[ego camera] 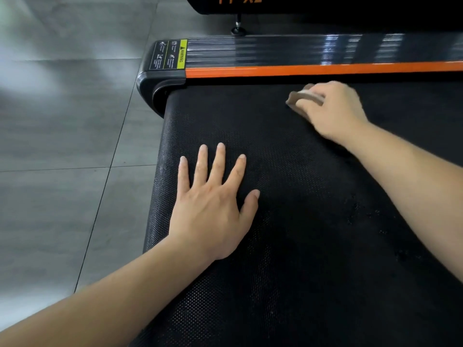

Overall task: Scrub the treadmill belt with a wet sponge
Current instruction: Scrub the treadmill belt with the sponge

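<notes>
Tan sponge point(302, 97) on black textured belt point(313, 221)

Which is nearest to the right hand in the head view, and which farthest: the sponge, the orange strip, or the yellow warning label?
1. Sponge, gripped in the right hand itself.
2. Orange strip, just beyond the hand, on its far side.
3. Yellow warning label, well off to the left, past the strip's end.
</notes>
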`<state>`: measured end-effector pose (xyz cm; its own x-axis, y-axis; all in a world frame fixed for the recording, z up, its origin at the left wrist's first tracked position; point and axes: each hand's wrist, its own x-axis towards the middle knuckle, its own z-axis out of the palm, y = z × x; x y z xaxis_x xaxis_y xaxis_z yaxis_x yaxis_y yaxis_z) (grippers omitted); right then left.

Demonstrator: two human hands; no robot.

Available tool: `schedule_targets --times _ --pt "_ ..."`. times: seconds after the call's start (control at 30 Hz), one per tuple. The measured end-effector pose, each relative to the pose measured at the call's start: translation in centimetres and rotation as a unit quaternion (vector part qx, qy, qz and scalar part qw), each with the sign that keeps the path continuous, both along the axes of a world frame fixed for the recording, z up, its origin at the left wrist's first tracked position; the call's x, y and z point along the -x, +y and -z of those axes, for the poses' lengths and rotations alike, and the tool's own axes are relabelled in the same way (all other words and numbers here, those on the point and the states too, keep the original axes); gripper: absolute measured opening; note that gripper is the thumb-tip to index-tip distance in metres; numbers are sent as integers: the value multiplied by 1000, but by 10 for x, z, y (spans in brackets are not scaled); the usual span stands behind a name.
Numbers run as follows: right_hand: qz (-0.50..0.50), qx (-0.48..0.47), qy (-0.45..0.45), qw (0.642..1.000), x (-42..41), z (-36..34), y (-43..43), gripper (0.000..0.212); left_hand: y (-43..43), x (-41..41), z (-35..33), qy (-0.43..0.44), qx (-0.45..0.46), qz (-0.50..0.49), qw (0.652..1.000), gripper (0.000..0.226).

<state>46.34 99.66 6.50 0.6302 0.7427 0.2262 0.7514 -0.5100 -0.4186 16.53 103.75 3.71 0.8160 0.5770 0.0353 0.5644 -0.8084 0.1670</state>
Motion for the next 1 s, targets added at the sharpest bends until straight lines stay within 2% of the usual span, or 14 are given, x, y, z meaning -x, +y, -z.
schedule_targets --times 0.07,0.1,0.13,0.23,0.27,0.43,0.5,0.6,0.63,0.77,0.8,0.87,0.93,1.0 --pt "-85 13 8 996 13 -1 -12 22 1 0 -1 4 -1 -1 1000 74" --pt "-92 21 0 995 11 -3 -14 22 1 0 -1 5 -2 -3 1000 74" --pt "-69 19 -12 997 3 -4 -12 22 0 0 -1 5 -4 -4 1000 75" --pt "89 -11 -11 996 -24 -9 0 26 -1 -1 0 6 -4 -5 1000 75" --pt "108 -16 -17 994 -24 -6 1 27 0 -1 0 5 -3 -5 1000 75" --pt "-53 13 19 998 -7 -4 -16 19 0 -1 0 13 -8 -8 1000 74" --pt "-17 8 9 1000 -17 -8 -16 14 0 -1 0 12 -6 -9 1000 75" --pt "66 -7 1 998 -16 -8 -13 26 0 -1 0 11 -7 -11 1000 75" --pt "51 -7 -4 999 -8 -4 -16 28 0 -1 0 12 -7 -12 1000 75" --pt "-111 15 9 994 26 4 -54 20 0 -1 0 14 -5 -12 1000 75" --pt "-120 16 5 993 27 3 -60 20 0 -1 0 13 -6 -13 1000 75" --pt "-75 3 -7 997 14 0 -54 22 0 -2 0 13 -7 -15 1000 75" --pt "14 -13 -4 1000 7 -4 -44 24 -1 -2 0 15 -6 -16 1000 76" --pt "27 -16 -17 999 20 1 -41 26 -1 -2 0 15 -6 -17 1000 76"
